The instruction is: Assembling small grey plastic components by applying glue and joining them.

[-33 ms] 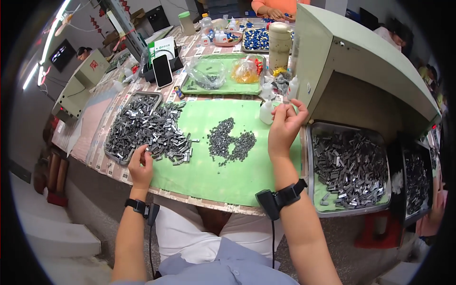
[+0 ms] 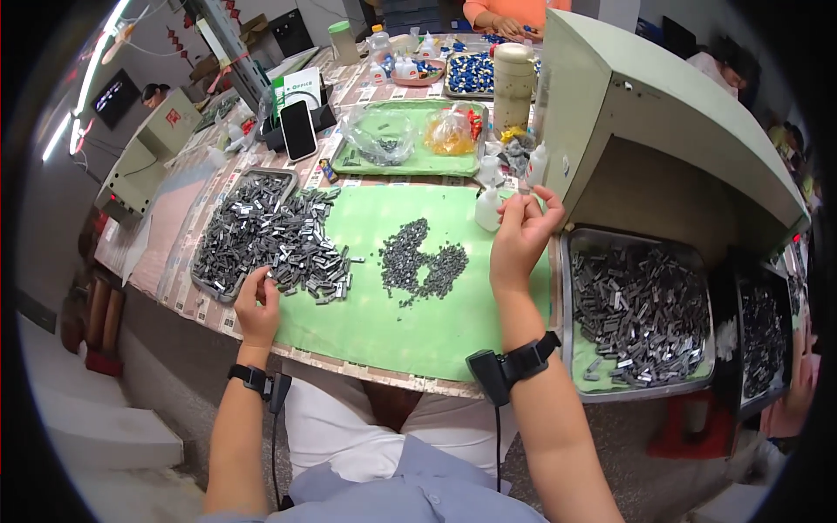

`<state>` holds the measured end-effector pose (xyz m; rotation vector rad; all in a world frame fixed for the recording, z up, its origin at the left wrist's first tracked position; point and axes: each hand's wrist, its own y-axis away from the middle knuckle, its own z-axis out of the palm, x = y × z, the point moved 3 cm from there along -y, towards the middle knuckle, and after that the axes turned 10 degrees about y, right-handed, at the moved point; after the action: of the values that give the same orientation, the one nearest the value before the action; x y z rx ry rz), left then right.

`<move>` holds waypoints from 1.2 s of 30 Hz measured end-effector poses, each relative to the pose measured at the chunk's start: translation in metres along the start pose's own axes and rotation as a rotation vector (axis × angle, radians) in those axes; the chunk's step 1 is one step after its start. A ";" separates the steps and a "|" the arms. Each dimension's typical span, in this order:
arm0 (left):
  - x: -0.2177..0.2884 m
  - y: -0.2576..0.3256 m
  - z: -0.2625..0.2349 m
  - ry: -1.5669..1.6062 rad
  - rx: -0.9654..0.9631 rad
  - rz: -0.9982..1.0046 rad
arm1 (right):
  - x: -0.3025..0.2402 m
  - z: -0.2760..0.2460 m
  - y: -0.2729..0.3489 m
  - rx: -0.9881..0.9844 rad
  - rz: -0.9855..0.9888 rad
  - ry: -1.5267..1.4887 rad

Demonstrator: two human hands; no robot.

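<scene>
My left hand (image 2: 256, 307) is closed in a pinch at the near edge of a heap of small dark grey oblong pieces (image 2: 279, 231), with one such piece apparently between thumb and forefinger. The heap spills out of a metal tray (image 2: 202, 284) onto a green mat (image 2: 392, 344). Raised over the mat's right side, my right hand (image 2: 521, 244) has its fingers curled together; whatever they hold is hidden. A white squeeze bottle (image 2: 486, 209) stands just beyond it. Tiny grey bits (image 2: 405, 257) lie in a loose pile mid-mat, between my hands.
To the right, a metal tray (image 2: 571, 349) holds many oblong pieces before a pale green hood (image 2: 602, 96). A green tray (image 2: 410, 166) with plastic bags, a phone (image 2: 299, 131) and a tall flask (image 2: 513, 87) stand behind. A co-worker's hand (image 2: 506, 26) is across the table.
</scene>
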<state>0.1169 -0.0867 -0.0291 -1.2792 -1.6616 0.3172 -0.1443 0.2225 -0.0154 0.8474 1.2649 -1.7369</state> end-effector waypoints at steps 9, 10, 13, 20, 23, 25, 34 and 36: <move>0.000 0.000 0.005 -0.045 -0.040 0.012 | 0.009 -0.012 -0.017 0.118 0.065 -0.025; 0.002 0.001 0.005 -0.032 -0.049 0.020 | 0.008 -0.012 -0.014 0.121 0.090 -0.015; 0.004 0.000 0.000 -0.021 -0.057 -0.009 | 0.007 -0.003 -0.013 0.070 0.066 0.052; 0.016 -0.023 0.004 0.109 -0.122 -0.120 | 0.000 -0.006 -0.012 0.046 -0.167 0.136; 0.030 -0.062 0.004 0.188 -0.102 -0.044 | -0.001 0.003 -0.012 0.041 -0.198 0.211; 0.047 -0.096 0.010 0.304 -0.068 0.033 | -0.005 0.007 -0.008 0.042 -0.209 0.247; 0.070 -0.107 0.128 1.147 -0.152 -0.411 | -0.005 0.006 -0.002 -0.071 -0.374 0.496; 0.072 -0.106 0.124 1.224 -0.168 -0.466 | -0.002 0.001 -0.004 -0.107 -0.384 0.520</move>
<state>-0.0435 -0.0283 0.0223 -0.8266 -0.8406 -0.7730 -0.1474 0.2224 -0.0115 1.0898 1.9534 -1.7754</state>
